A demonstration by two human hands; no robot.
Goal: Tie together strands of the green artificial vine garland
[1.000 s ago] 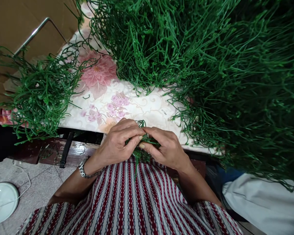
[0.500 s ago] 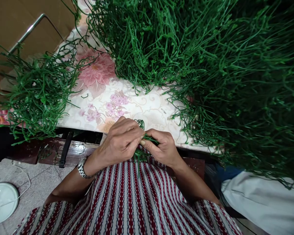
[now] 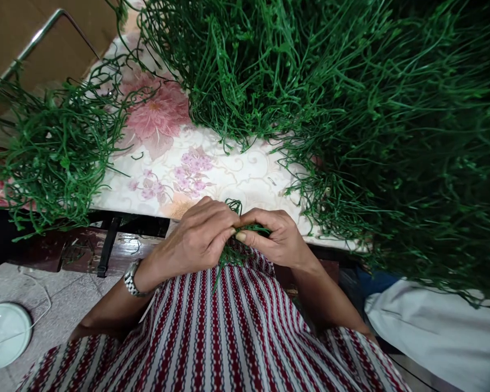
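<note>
Just off the table's front edge, my left hand (image 3: 206, 234) and my right hand (image 3: 273, 237) meet with fingertips nearly touching. Both are closed in a pinch on a small bunch of thin green stems (image 3: 233, 255). Loops of the bunch stick up behind the fingers, and its lower ends hang in front of the striped garment. The fingers hide the spot where the stems are gripped. A large heap of the same green stems (image 3: 245, 71) covers the table's back and right. A smaller pile (image 3: 61, 158) lies at the left edge.
A floral cloth (image 3: 245, 169) covers the table. Behind the left pile are a bent metal bar (image 3: 36, 38) and brown cardboard (image 3: 12, 27). A white round object (image 3: 6, 335) with a cord rests on the floor at lower left. Pale fabric (image 3: 433, 326) lies at lower right.
My right thumb and fingers have parted slightly from the left fingertips, moving a little right. The hanging stem ends have shifted left. The whole view has moved slightly.
</note>
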